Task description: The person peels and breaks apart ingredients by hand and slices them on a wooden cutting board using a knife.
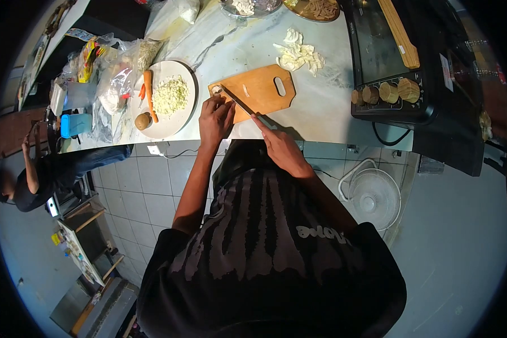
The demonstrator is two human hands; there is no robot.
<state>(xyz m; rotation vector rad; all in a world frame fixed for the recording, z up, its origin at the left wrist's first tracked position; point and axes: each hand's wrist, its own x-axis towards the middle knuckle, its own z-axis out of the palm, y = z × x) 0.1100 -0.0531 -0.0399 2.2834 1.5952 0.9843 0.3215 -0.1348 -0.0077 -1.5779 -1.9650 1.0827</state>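
Observation:
A knife (239, 101) lies slantwise over the wooden cutting board (267, 84), its tip toward the upper left. My right hand (281, 147) is closed round its handle at the board's near edge. On the board's left end my left hand (215, 119) has its fingers curled down beside the blade; what they press on is hidden. Just past those fingertips lies a small pale piece (216, 89), too small to name. A white plate (174, 127) to the left holds pale chopped vegetable (171, 94), carrots (149, 93) and a round brown potato-like item (143, 120).
Pale leaf scraps (299, 53) lie beyond the board. A black oven (388, 84) with wooden knobs stands at right. Plastic bags (118, 79) and a blue container (76, 125) crowd the left. A white fan (372, 200) is on the floor. Another person (34, 180) is at far left.

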